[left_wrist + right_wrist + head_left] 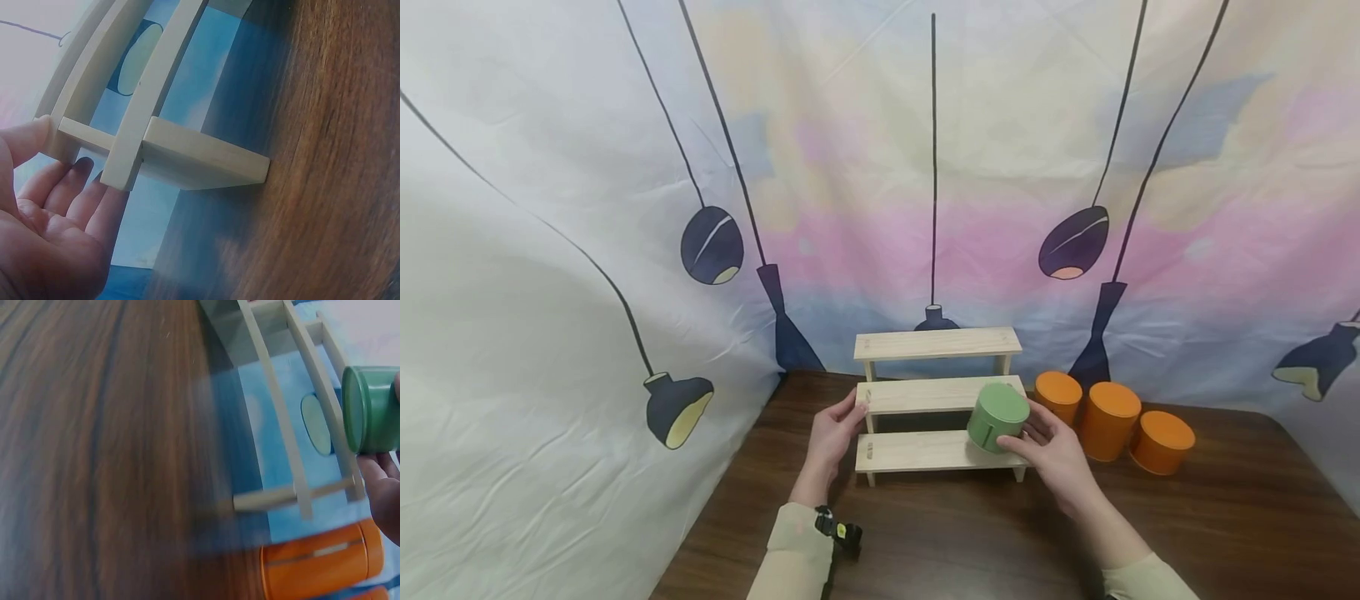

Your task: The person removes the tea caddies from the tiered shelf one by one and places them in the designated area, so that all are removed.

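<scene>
A three-step wooden display stand (pixel 917 396) stands on the table. At its left end my left hand (pixel 831 437) grips the middle step; in the left wrist view the thumb lies over the board and the fingers of that hand (pixel 62 231) reach beneath it. My right hand (pixel 1056 458) holds a green cylindrical tin (pixel 997 417) with a lid, thumb in front and fingers round the right side. The tin is slightly tilted and overlaps the right part of the lower two steps in the head view. In the right wrist view the tin (pixel 378 409) shows its round bottom.
Three orange cylindrical tins stand right of the stand: one at the back (pixel 1058 393), a taller one (pixel 1108 421) and a short one (pixel 1162 443). A lamp-printed cloth (pixel 865 208) hangs behind the dark wooden table (pixel 940 533).
</scene>
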